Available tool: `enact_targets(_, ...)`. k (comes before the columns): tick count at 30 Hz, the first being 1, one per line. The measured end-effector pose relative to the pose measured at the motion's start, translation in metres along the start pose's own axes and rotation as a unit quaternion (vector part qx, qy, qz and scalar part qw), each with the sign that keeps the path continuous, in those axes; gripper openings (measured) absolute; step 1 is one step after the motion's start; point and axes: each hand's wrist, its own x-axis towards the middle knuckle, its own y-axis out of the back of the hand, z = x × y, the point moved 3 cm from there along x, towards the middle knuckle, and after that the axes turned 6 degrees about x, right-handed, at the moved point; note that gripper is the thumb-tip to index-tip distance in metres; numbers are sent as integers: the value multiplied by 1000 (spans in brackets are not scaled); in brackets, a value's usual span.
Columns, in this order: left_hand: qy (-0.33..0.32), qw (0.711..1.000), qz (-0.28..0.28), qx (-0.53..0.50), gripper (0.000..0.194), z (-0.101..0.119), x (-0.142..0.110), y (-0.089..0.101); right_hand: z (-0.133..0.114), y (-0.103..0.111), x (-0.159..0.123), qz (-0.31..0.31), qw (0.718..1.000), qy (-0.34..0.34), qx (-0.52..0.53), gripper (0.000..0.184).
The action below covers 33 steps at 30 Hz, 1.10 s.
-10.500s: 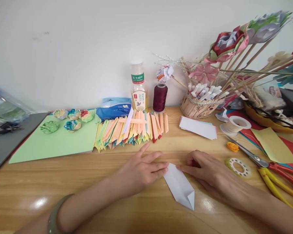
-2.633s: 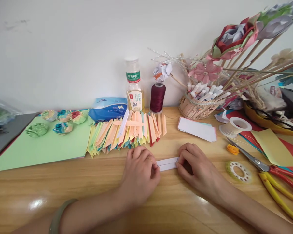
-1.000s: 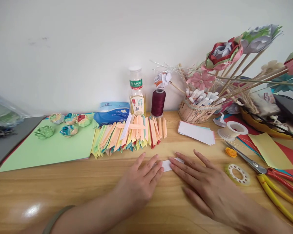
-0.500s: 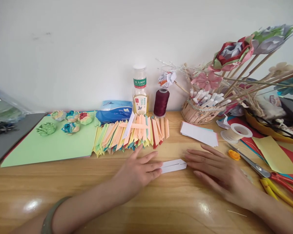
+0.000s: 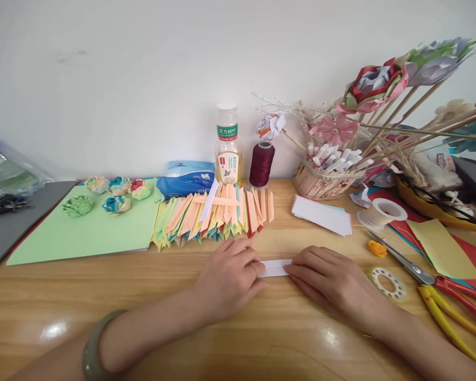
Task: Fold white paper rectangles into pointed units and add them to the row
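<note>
A narrow folded strip of white paper [image 5: 275,268] lies between my hands near the middle of the wooden table. Over its left end, my left hand [image 5: 234,278] has its fingers curled and closed on the paper. My right hand [image 5: 328,278] grips the right end with fingers pressed together; its thumb is partly hidden. Both ends of the strip are covered by the fingers. Just beyond my left hand stands a dense row of folded paper pieces [image 5: 206,217] in peach, yellow, green and red.
Behind stand a tissue pack [image 5: 185,178], a drink bottle [image 5: 228,151] and a maroon thread spool [image 5: 262,165]. Paper flowers [image 5: 117,205] sit on green sheets at left. At right are white paper slips [image 5: 321,214], a basket [image 5: 321,180], tape [image 5: 387,284], scissors [image 5: 420,274] and yellow-handled pliers [image 5: 444,312].
Both hands have curled from flatter, spread fingers into a grip on the strip's ends. My right hand has moved left over the pointed end. The tape ring has come into view.
</note>
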Motion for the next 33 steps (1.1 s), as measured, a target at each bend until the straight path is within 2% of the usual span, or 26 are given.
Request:
enact_targets(3,5,1000,20,11,15,1,0,-5,-2,-1,0,19,1000,-13,15,16)
enact_targets(6,45,998,39,-23,14,-1,1,-6,-1,-3,1,19,997,-46,61,19)
enact_targets(11,185,977,-52,-95,9,-7,5,-6,7,-8,3,2,977,-156,147,17)
enact_targets(15,274,952,-99,-95,8,-10,8,-6,9,-11,7,-6,966,-209,150,13)
enact_targets(25,246,961,-115,-54,6,-9,7,-9,12,-10,9,-24,964,-209,161,15)
enact_targets(30,211,967,-118,-82,6,-7,4,-9,19,-7,3,-32,969,-205,138,11)
enact_targets(33,212,965,-119,-94,7,-8,5,-10,17,-6,2,-24,973,-190,126,13)
